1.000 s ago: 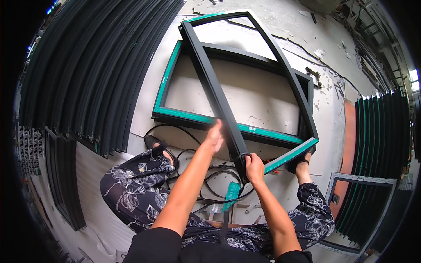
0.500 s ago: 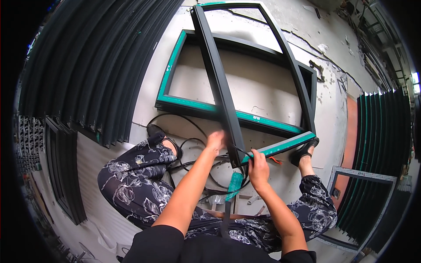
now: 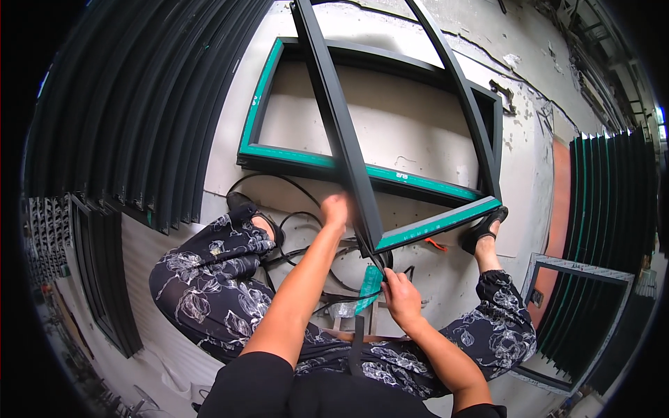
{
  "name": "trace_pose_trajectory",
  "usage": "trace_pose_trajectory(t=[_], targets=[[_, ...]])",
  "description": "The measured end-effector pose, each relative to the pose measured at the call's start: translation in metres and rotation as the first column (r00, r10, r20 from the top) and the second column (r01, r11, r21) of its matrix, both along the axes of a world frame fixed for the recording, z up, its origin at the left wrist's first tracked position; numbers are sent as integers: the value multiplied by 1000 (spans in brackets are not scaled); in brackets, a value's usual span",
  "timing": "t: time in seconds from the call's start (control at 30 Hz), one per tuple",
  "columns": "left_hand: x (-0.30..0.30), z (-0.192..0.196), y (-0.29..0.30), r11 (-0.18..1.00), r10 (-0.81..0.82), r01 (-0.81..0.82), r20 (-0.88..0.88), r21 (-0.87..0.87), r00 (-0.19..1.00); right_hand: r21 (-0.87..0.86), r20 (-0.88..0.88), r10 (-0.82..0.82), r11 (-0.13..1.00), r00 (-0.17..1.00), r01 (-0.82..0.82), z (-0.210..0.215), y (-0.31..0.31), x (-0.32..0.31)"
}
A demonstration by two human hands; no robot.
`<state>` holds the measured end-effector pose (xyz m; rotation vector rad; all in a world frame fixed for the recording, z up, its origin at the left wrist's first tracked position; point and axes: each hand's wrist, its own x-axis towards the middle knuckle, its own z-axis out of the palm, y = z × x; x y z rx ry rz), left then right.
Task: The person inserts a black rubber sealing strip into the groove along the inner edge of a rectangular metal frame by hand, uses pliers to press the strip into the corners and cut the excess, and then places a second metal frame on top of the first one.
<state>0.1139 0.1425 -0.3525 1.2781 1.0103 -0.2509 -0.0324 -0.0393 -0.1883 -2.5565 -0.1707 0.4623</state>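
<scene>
I sit on the floor with a black metal frame (image 3: 337,125) tilted up in front of me; its near bar carries teal tape (image 3: 439,223). My left hand (image 3: 336,209) grips the frame's long left bar just above the near corner and looks blurred. Below that corner, my right hand (image 3: 401,296) pinches a thin black rubber strip (image 3: 380,263) that runs up into the corner. A teal-handled tool (image 3: 369,285) lies just left of my right hand. A second black frame with teal edges (image 3: 293,157) lies flat on the floor under the first.
Loops of black rubber strip (image 3: 293,184) lie on the floor between my legs. Long black profiles (image 3: 139,104) are stacked at the left. More dark frames (image 3: 606,209) lean at the right, beside a grey frame (image 3: 578,268).
The tilted frame has come closer and higher in view. My right hand has dropped from the frame's corner to below it, drawing the strip. My left hand stays on the left bar.
</scene>
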Motion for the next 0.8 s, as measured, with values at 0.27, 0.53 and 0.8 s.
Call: trace_pose_trajectory(t=[0.27,0.53,0.8], targets=[[32,24,47,998,-49,49,-17,-35,999,232,34,-12,973,999,3,-9,15,-6],[18,35,40,986,-161,162,-31,27,986,257,-1,42,966,999,-41,-16,21,-1],[-5,15,30,994,-113,113,-9,2,994,371,-171,-25,924,985,88,-34,31,-8]])
